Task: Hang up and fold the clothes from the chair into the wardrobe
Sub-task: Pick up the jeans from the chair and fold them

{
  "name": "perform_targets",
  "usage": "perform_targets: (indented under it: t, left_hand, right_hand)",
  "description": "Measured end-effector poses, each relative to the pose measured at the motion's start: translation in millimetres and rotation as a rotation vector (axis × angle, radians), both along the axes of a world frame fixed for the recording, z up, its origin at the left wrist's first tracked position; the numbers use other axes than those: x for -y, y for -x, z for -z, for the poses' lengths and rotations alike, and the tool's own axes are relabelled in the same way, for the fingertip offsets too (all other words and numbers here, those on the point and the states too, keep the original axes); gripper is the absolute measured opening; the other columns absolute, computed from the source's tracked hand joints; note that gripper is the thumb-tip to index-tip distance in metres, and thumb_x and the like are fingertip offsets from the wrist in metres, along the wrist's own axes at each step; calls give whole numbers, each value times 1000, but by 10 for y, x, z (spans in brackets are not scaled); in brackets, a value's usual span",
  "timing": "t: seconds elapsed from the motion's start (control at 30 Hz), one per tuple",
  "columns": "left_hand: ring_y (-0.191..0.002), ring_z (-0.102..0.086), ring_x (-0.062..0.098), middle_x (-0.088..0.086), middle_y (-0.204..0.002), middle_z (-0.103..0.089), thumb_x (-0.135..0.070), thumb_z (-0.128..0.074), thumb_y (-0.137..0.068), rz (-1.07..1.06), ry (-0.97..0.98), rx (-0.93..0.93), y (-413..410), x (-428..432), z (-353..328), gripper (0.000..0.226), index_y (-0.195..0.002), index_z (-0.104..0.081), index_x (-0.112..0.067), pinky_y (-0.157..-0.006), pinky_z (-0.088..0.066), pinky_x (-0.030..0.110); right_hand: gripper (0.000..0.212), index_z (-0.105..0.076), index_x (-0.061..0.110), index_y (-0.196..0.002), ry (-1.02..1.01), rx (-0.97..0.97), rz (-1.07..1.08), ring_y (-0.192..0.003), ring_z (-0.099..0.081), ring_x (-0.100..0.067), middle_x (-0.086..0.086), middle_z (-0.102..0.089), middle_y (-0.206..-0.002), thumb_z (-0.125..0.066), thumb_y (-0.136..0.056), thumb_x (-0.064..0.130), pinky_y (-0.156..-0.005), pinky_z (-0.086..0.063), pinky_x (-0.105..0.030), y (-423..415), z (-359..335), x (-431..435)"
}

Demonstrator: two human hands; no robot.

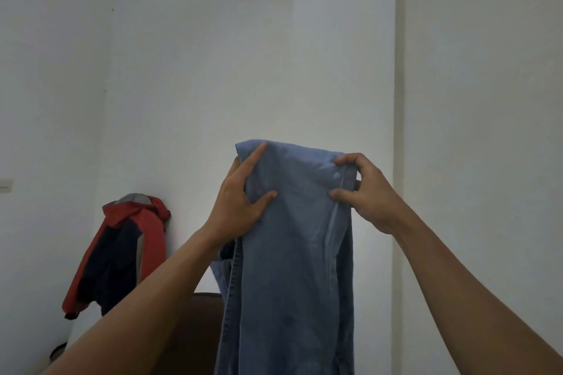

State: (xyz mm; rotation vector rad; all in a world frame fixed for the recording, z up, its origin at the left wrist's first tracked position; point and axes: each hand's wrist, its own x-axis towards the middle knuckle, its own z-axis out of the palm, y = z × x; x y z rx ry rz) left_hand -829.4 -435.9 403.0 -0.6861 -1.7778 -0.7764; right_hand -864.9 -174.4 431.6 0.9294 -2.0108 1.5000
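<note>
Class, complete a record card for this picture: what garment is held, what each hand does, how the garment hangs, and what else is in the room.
Garment: blue jeans
Left hand: grips the top left edge, thumb on the front, forefinger straight
Right hand: pinches the top right edge
Position: held up in front of the white wall, hanging down out of view
Also present: red and navy jacket hanging at left; dark brown furniture low behind the jeans, kind unclear
</note>
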Motion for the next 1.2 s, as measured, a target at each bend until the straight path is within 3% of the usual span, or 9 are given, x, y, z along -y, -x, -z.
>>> perform_targets:
  t: [0.17,0.37,0.47,0.57,0.7,0.8,0.93,1.03,1.2]
  left_hand:
    - [-128,-40,-1,-9,-143,-40,-16,-77,-84,-9,62,14,-60,-52,-158,79,-150,-37,-35,-104,-35,9]
    - [-134,-42,13,1,-147,-40,-11,-75,-84,-45,59,-38,-49,-166,-370,65,-143,-51,-24,-110,-38,22]
    - [-131,-41,12,-4,-145,-37,-8,-73,-83,-62,84,-48,-71,-254,-542,71,-147,-45,-21,-105,-29,5]
    - [-128,-39,9,2,-145,-38,-8,-73,-83,-71,110,-61,-110,-331,-723,72,-148,-43,-18,-100,-26,-2]
    - [-134,-39,14,5,-149,-37,-9,-74,-82,-51,102,-66,-179,-389,-895,75,-149,-43,-18,-111,-35,17]
    - [-134,-40,12,1,-148,-38,-10,-75,-82,-13,84,-62,-216,-388,-969,75,-149,-43,-20,-112,-40,32]
    - [-134,-42,12,-1,-146,-40,-12,-77,-82,17,64,-61,-238,-369,-1007,76,-149,-43,-22,-111,-43,33]
    - [-134,-42,13,0,-147,-40,-12,-77,-82,15,66,-57,-245,-366,-1005,76,-149,-43,-23,-111,-42,32]
    - [-134,-43,13,-1,-147,-40,-14,-78,-82,0,52,-29,-202,-324,-971,76,-149,-44,-22,-110,-43,32]
  right_hand:
    - [47,-47,36,-110,-5,-227,252,-97,-65,-24,9,-54,-119,-72,-85,5,-72,-60,-36,75,-10,-26]
    - [47,-49,27,-109,306,-384,407,-119,-52,-14,6,-40,-132,-83,-78,17,-84,-44,-11,-63,123,146]
    - [31,-68,26,-92,310,-361,264,-135,-27,12,21,-22,-154,-88,-69,33,-95,-29,1,-215,439,203]
    - [32,-74,31,-86,254,-263,164,-121,-12,38,38,-7,-154,-88,-59,43,-88,-26,10,-261,759,280]
    - [33,-77,33,-89,263,-161,62,-122,-25,34,54,-6,-145,-89,-59,38,-95,-33,2,-202,1005,290]
    - [32,-76,30,-92,246,-146,82,-119,-33,30,45,-11,-148,-87,-62,36,-99,-42,-11,-153,1011,253]
    - [22,-75,35,-85,247,-62,9,-133,-44,-2,23,-31,-155,-85,-66,35,-104,-49,-28,-62,958,226]
    - [20,-78,26,-83,266,67,-121,-132,-48,-6,19,-43,-151,-85,-65,32,-109,-44,-33,-25,1020,237]
    - [66,-64,35,-127,193,148,-176,-119,-61,-6,17,-61,-133,-89,-66,31,-99,-53,-30,-82,1106,311]
